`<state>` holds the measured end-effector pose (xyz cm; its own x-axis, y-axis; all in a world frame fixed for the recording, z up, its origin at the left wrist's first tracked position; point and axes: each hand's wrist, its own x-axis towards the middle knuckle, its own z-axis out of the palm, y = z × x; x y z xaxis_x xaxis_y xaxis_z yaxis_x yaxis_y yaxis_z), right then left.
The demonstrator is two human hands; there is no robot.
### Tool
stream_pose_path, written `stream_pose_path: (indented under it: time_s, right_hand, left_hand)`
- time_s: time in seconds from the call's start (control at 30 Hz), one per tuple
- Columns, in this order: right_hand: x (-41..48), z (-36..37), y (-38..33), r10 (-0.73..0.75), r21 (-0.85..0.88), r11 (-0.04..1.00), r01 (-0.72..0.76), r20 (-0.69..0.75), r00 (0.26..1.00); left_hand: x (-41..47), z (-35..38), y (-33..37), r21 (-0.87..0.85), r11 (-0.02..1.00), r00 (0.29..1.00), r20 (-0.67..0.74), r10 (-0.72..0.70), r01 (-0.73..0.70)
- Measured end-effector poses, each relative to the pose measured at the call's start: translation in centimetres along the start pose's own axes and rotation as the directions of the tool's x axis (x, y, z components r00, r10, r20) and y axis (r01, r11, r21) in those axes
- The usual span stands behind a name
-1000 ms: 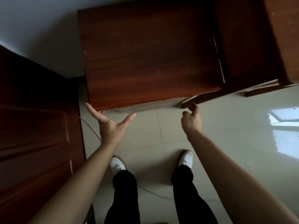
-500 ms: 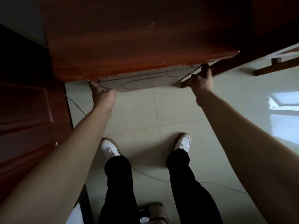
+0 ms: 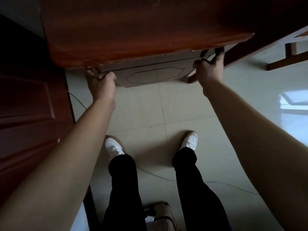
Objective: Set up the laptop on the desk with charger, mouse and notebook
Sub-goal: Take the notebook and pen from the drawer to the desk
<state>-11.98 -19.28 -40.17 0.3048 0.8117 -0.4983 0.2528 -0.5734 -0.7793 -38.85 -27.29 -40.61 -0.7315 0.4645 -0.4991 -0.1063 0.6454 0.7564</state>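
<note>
A reddish-brown wooden desk (image 3: 141,30) fills the top of the view, seen from above, with a pale carved front panel (image 3: 150,75) under its near edge. My left hand (image 3: 100,84) grips the left end of that front panel, fingers curled around it. My right hand (image 3: 210,69) grips the desk's front right corner, fingers hooked under the top. No laptop, charger, mouse or notebook is in view.
A dark wooden door (image 3: 28,114) stands along the left. A chair's legs (image 3: 286,59) show at the upper right. A thin cable (image 3: 216,182) runs over the pale tiled floor. A brown bag (image 3: 161,215) lies behind my feet.
Both hands went from open and apart from the desk to gripping its front edge. The desk now sits closer and larger in view.
</note>
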Motion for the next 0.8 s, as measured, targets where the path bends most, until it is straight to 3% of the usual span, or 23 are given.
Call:
stream_pose_path:
  time_s: [0.13,0.3,0.47,0.7,0.8]
  right_hand:
    - [-1.2,-0.3,-1.3,0.035,0.055,0.998,-0.035,-0.002,0.999]
    - [-2.9,-1.7,0.1,0.023,-0.079,0.997,-0.023,-0.003,1.0]
    - [-6.7,-2.7,2.4,0.072,-0.088,0.993,-0.073,-0.018,0.997]
    - [-11.2,-3.8,5.0,0.164,-0.062,0.984,-0.166,-0.035,0.986]
    - [-10.8,-3.4,4.6,0.224,-0.084,0.971,-0.224,-0.008,0.975]
  left_hand:
    - [-0.4,-0.5,-0.4,0.06,0.998,0.998,0.054,-0.04,0.036]
    - [0.0,-3.0,-1.1,0.297,0.951,0.996,0.047,0.075,-0.086]
    - [-2.1,-5.4,-3.6,0.48,0.866,0.99,0.085,0.112,-0.139]
    - [-6.6,-7.2,-6.2,0.47,0.882,0.995,0.065,-0.07,0.031]
    - [-6.4,-6.3,-5.2,0.326,0.925,0.969,0.08,-0.233,0.195]
